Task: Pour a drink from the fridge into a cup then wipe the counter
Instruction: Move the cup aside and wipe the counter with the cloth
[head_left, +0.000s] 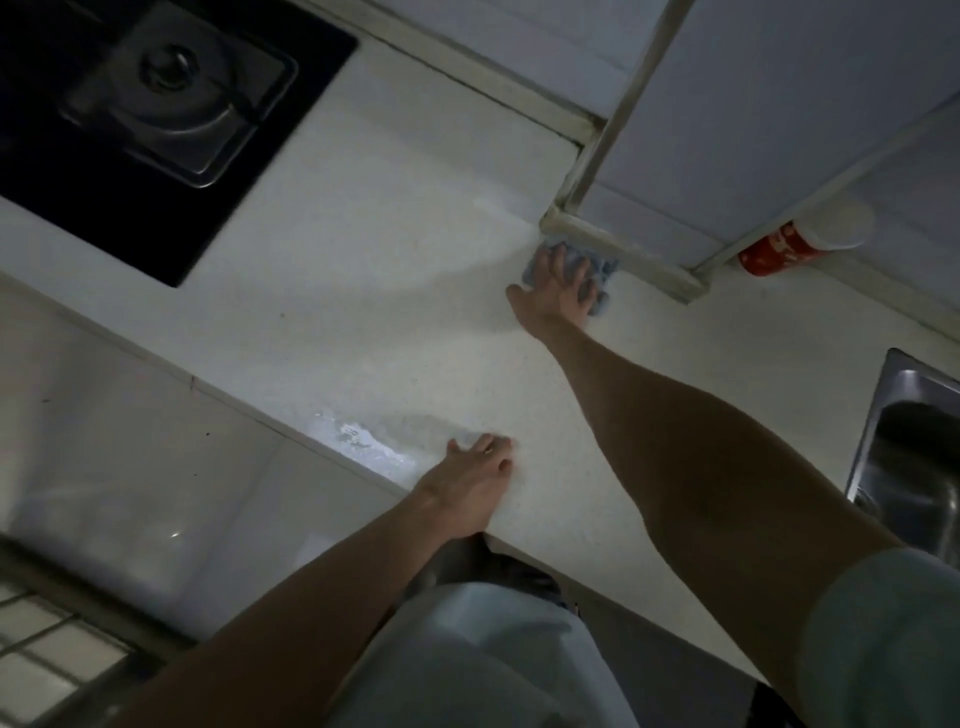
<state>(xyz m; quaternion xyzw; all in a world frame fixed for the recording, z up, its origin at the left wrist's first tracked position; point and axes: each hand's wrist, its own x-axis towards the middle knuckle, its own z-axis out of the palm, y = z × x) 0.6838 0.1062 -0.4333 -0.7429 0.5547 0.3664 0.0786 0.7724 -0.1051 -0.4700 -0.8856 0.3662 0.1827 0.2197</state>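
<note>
My right hand (558, 288) is stretched far across the white counter (363, 291), pressing a blue cloth (602, 273) flat against the base of a wall pillar. Most of the cloth is hidden under my fingers. My left hand (475, 480) lies flat with fingers apart on the counter's near edge, holding nothing. A wet streak (374, 439) shines just left of it. A red cup with a white top (802, 241) stands at the back right by the wall, apart from both hands.
A black gas hob with a burner (166, 104) fills the far left of the counter. A steel sink (909, 447) is set in at the right edge. The tiled pillar (623, 218) juts out over the counter's back.
</note>
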